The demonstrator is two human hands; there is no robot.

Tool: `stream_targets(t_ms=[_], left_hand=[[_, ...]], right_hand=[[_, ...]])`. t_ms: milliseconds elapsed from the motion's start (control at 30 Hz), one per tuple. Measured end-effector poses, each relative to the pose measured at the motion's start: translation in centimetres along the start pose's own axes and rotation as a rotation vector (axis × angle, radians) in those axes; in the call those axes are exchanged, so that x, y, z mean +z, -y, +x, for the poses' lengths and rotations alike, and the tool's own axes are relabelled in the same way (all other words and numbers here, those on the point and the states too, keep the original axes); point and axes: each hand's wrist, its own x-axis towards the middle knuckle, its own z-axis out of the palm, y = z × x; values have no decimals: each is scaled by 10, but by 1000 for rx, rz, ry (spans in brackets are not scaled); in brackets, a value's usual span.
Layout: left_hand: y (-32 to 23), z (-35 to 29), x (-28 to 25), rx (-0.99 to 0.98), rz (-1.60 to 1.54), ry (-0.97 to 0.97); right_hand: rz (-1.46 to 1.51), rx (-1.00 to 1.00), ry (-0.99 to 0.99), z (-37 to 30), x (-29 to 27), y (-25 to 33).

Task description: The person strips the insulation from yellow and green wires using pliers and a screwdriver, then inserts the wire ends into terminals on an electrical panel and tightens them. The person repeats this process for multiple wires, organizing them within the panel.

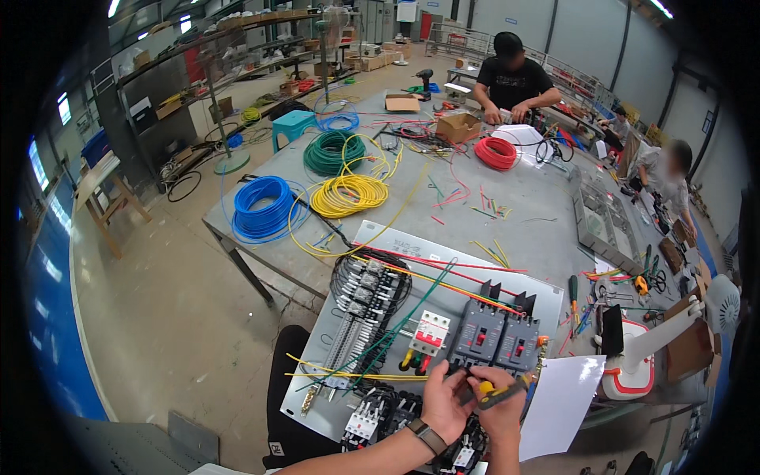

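My right hand is closed round a screwdriver with a yellow and dark handle. Close beside it, my left hand has its fingers curled together at the lower end of a dark grey moulded-case circuit breaker; what they pinch is too small to make out. A second such breaker stands to its right, and a white miniature breaker with red levers to its left. All are mounted on a metal plate. Below my hands are white-topped contactors, partly hidden by my left arm.
A terminal row with black wires lies on the plate's left. Blue, yellow, green and red wire coils rest on the table. White paper and a white fan are at right. Co-workers sit beyond.
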Motion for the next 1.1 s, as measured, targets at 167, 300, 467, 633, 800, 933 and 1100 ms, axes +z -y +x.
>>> stream_targets(t_ms=[167, 300, 467, 633, 800, 933, 1100], left_hand=[[-5, 6, -3, -62, -10, 25], [-2, 12, -13, -52, -53, 56], [0, 13, -15, -31, -7, 66], [7, 13, -16, 67, 85, 10], [10, 1, -16, 93, 134, -32], [7, -23, -10, -54, 139, -47], [7, -44, -20, -161, 167, 35]], right_hand=[[139, 36, 181, 7, -4, 12], [90, -19, 148, 7, 0, 20], [92, -54, 115, 1, -1, 15], [127, -16, 88, -6, -3, 20], [186, 79, 68, -18, -7, 31], [217, 66, -26, -46, -18, 41], [192, -22, -102, -67, -24, 66]])
